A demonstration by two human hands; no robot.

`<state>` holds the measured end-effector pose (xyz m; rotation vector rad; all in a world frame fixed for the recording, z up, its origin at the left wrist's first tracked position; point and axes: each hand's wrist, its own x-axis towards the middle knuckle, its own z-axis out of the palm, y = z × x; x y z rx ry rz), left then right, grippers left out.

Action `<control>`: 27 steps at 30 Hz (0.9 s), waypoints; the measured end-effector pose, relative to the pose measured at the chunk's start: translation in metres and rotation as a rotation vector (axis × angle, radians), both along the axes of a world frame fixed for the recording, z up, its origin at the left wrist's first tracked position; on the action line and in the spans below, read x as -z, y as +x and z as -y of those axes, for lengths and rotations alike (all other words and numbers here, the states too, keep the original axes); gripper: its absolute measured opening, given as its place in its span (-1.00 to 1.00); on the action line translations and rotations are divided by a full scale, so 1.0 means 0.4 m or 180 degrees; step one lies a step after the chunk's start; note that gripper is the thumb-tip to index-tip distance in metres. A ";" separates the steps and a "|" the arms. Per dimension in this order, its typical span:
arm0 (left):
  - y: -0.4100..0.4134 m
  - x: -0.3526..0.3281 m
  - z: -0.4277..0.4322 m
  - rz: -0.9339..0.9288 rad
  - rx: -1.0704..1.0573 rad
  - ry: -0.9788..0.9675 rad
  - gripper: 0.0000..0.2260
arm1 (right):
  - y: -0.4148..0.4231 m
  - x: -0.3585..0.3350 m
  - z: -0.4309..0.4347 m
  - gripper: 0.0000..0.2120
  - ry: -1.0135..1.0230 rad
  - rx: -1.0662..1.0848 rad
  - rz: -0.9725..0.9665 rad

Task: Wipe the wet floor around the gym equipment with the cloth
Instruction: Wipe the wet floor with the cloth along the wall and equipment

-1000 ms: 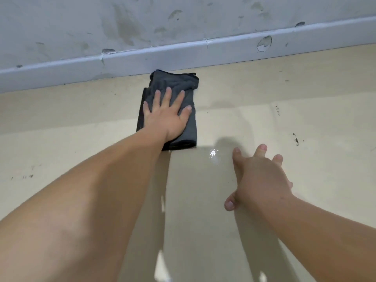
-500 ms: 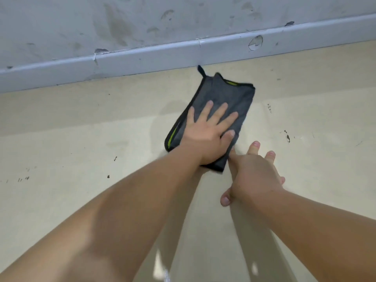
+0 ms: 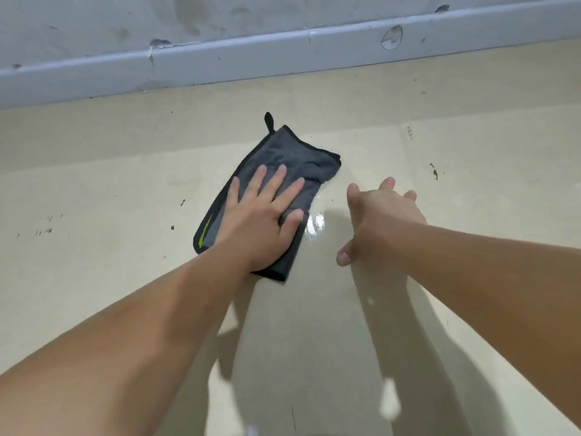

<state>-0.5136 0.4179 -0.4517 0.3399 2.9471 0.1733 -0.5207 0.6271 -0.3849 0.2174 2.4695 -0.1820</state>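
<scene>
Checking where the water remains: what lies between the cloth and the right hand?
In the head view, only bare floor with a shiny wet patch separates the cloth from the right hand.

Folded dark grey cloth [image 3: 292, 162], black-edged, flat and askew on glossy wet floor [image 3: 314, 341]

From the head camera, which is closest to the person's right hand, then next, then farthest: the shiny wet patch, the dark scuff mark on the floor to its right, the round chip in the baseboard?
From the right hand:
1. Wet patch, just to its left, beside the cloth.
2. Scuff mark, on the floor up and to its right.
3. Round chip, high up on the baseboard by the wall.
</scene>
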 end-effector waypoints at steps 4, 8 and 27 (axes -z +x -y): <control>-0.013 -0.010 -0.089 0.0389 -0.0963 0.0064 -0.47 | 0.064 0.019 -0.028 0.20 -0.0303 0.0036 -0.0707; 0.120 -0.010 -0.198 0.0246 -0.0633 0.0109 -0.45 | 0.159 0.026 -0.088 0.15 -0.0746 -0.0090 -0.1143; 0.719 -0.023 -0.323 0.0297 0.1936 0.0351 -0.46 | 0.551 -0.082 -0.312 -0.64 -0.0549 -0.0233 -0.1071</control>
